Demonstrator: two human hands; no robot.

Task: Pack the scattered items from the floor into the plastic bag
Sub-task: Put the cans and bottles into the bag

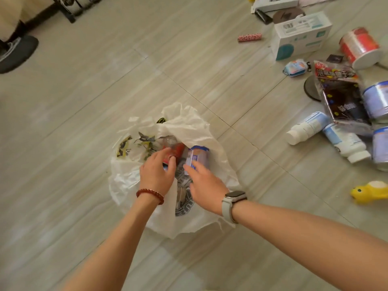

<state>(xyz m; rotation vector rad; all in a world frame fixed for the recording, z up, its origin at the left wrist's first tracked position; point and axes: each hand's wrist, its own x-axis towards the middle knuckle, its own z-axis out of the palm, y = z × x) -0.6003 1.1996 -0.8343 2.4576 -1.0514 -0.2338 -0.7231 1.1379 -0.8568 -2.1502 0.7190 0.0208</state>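
1. The white plastic bag [184, 127] lies open on the tiled floor [84, 101], its mouth facing up, with both hands over the opening.
2. The left hand [156, 172] curls over a red-labelled container [177, 151] inside the bag; whether it truly grips it or only presses it down I cannot tell.
3. The right hand [204, 185] reaches in with fingers fairly straight, touching a blue-and-white tin [199, 155] that sits just beside the red one.
4. The bag film looks thin, limp and slippery; it will likely sag and close on itself, so the rim or handles are the place to hold it.
5. Well apart, to the right, lie white bottles [306, 128], more blue tins [375, 99], a dark snack packet [342, 95], a red-banded tub [360, 46] and a white carton [302, 35].
6. The tins look rigid and probably heavy: take them round the body. The packet seems crinkly and light; pinch an edge.
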